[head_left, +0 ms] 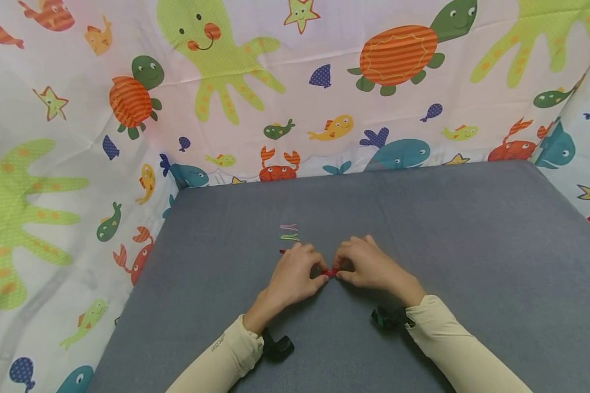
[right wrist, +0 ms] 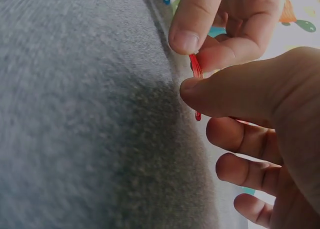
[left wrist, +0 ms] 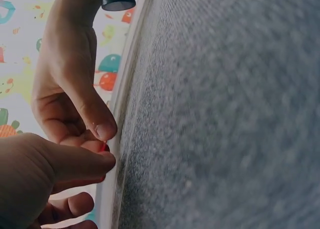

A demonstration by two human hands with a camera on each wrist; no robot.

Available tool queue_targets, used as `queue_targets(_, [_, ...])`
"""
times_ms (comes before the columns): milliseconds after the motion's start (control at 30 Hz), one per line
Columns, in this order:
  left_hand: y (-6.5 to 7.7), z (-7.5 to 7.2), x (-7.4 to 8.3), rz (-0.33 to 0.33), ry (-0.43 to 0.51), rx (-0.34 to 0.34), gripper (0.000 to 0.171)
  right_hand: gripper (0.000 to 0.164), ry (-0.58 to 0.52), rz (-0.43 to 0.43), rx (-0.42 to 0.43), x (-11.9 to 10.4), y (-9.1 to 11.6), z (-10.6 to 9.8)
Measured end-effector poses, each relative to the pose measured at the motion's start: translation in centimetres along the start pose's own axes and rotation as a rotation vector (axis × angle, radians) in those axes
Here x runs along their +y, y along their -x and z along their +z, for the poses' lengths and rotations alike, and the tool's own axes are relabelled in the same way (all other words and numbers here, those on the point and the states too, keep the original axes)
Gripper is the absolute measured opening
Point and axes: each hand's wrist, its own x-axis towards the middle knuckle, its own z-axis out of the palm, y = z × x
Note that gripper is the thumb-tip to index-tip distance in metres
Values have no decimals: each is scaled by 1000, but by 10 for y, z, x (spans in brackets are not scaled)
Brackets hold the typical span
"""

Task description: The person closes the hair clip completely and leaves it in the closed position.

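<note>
In the head view, the left hand (head_left: pixel 297 274) and right hand (head_left: pixel 373 266) pinched a slim red clip (head_left: pixel 331 272) over the grey fabric surface (head_left: pixel 472 234); the left-wrist view showed it mostly hidden, the right-wrist view its protruding end (right wrist: pixel 198 116).

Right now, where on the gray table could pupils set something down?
Bare gray table lies right of the right hand, out to the sea-animal curtain, and left of the pink hair clip and green hair clip. It's crowded mid-table, where the left hand and right hand pinch a red hair clip.
</note>
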Motion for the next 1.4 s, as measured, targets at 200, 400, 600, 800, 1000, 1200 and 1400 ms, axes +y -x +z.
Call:
queue_targets(200, [1,3,1,-3,-26,18,11,15,2,-3,-11,-2,0,3])
queue_targets(400, [1,2,1,-15,-39,6,10,18,10,-10,-9,-3,0,2])
queue_targets(600, [1,0,2,-27,-35,-21,11,19,-4,-5,-11,-4,0,0])
queue_targets(800, [2,0,2,-23,-47,-29,12,19,-4,4,-16,-4,0,-1])
queue_targets(1000, [2,0,2,-30,-46,-35,11,19,5,1,-18,-3,0,0])
queue_targets(1200, [2,0,2,-36,-42,-41,10,18,21,-10,-21,-2,0,0])
queue_targets(1400, [3,0,2,-33,-44,-44,11,17,20,-4,-23,-2,0,0])
